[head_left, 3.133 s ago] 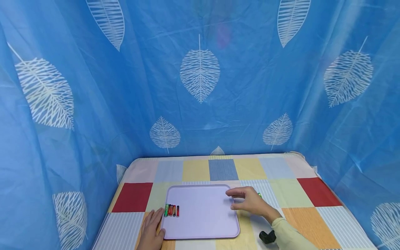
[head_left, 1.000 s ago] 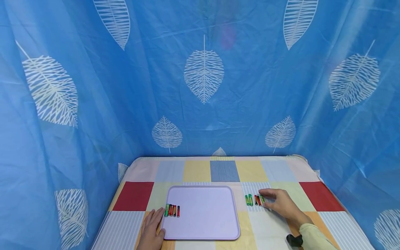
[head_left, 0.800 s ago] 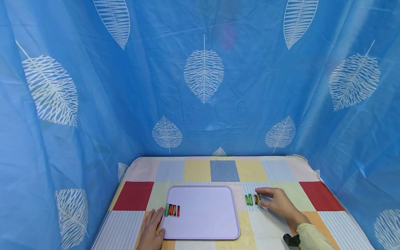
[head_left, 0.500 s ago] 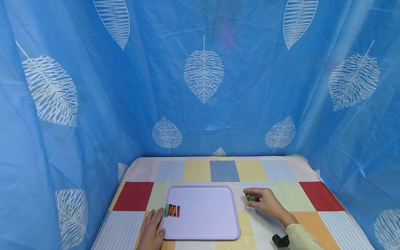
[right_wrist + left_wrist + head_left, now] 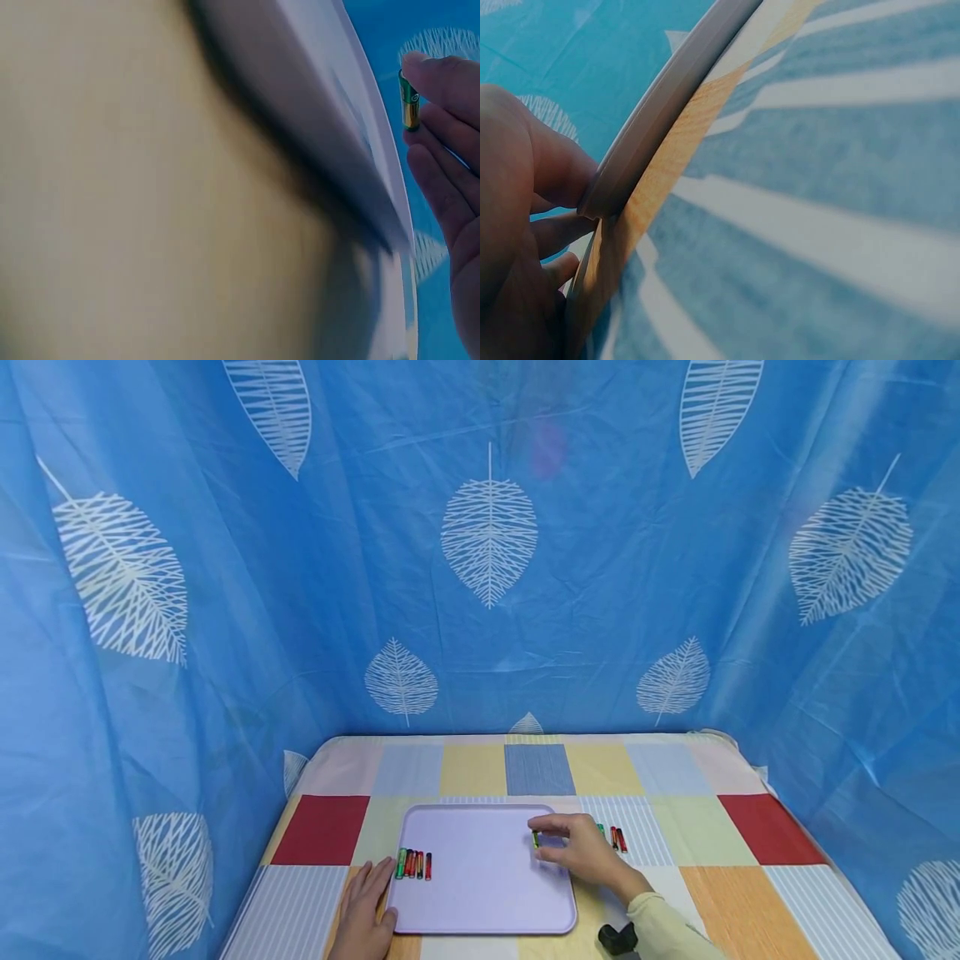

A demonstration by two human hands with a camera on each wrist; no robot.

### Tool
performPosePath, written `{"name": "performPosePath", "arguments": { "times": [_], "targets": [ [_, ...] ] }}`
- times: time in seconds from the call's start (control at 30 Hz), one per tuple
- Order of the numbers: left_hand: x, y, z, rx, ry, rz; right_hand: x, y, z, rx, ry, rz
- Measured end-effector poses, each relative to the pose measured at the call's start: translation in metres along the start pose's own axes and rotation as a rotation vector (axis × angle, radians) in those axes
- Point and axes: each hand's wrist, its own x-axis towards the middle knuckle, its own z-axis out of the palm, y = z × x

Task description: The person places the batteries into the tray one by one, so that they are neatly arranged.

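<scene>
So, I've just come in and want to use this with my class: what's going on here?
A person is sorting through batteries: the right hand pinches a green-and-gold battery above the right side of a lilac tray, while the left hand touches its left edge. A row of batteries lies inside at the left; others lie on the patchwork cloth.

We look down on a table [image 5: 723,906] draped in patchwork cloth [image 5: 471,766] with red, orange, yellow, blue, pale green and striped squares. Directly on it we see a lilac tray [image 5: 472,902] lying flat and, apart from it on the right, two red batteries [image 5: 622,840] side by side, with a partly hidden green battery [image 5: 601,830] near them.
</scene>
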Motion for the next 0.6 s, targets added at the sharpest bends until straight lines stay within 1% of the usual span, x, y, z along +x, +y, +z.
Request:
{"name": "performPosePath", "arguments": {
  "times": [0.13,0.23,0.33,0.47,0.6],
  "targets": [
    [0.001,0.001,0.0,0.007,-0.02,-0.034,0.01,-0.009,0.019,0.033,-0.03,-0.002],
    [0.001,0.001,0.0,0.016,-0.024,-0.044,0.018,-0.017,0.034,0.055,-0.061,-0.009],
    [0.001,0.002,0.001,0.024,-0.007,-0.027,0.025,-0.025,0.048,0.052,-0.086,-0.027],
    [-0.001,0.001,0.002,0.032,0.013,-0.003,0.032,-0.036,0.062,0.024,-0.097,-0.043],
    [-0.001,0.0,0.002,0.044,0.02,0.013,0.039,-0.044,0.076,0.001,-0.104,-0.054]
  ]
}}
